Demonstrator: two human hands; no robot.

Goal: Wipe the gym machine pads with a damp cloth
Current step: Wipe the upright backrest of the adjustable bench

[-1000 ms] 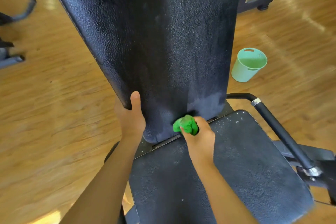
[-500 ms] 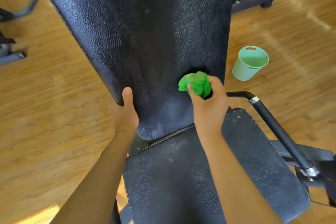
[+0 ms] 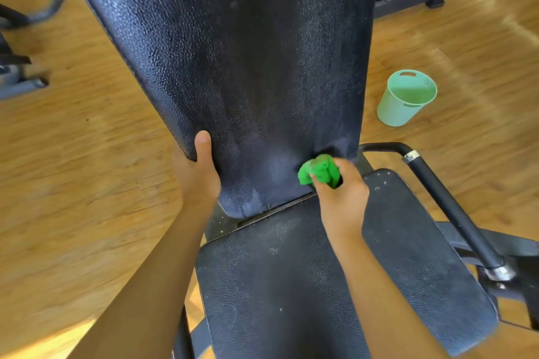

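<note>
- The right hand (image 3: 341,198) grips a bunched green cloth (image 3: 319,173) and presses it on the lower right part of the black back pad (image 3: 248,67).
- The left hand (image 3: 198,178) holds the left edge of the back pad, with the thumb lying on its front face.
- The seat pad (image 3: 291,285) lies just below the back pad.
- A black handle bar (image 3: 446,201) stands at the right of the seat.
- A light green bucket (image 3: 405,99) stands on the wooden floor (image 3: 73,169), well apart from the cloth.

Pebbled, damp-sheened back pad (image 3: 233,81); glossy wooden floor (image 3: 73,169).
</note>
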